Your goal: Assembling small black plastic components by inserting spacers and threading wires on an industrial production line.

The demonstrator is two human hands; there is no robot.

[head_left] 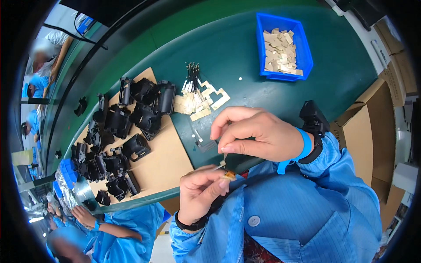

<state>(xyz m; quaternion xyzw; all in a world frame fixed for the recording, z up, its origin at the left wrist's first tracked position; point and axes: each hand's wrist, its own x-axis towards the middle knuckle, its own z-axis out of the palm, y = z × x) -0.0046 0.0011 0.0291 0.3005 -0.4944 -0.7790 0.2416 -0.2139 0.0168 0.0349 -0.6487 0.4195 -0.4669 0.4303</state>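
Note:
My left hand [199, 188] is closed in a pinch at the table's near edge. Between its thumb and forefinger sits a small part with an orange patch [229, 174]; its exact kind is too small to make out. Just above it, my right hand [261, 136] pinches a thin, pale sliver [225, 156] that points down toward that part. A tiny whitish square [222, 163] shows between the two hands, next to the sliver's lower end. To the left of my right fingers lies a small dark grey piece [206, 145] on the table.
Black plastic housings [117, 122] crowd a cardboard sheet [169, 151] on the left. Cream flat pieces [202, 109] and black-ended leads [192, 72] lie behind my hands. A blue bin [285, 78] holds small beige pieces. Cardboard boxes [357, 131] stand right; a co-worker's hand [83, 216] is lower left.

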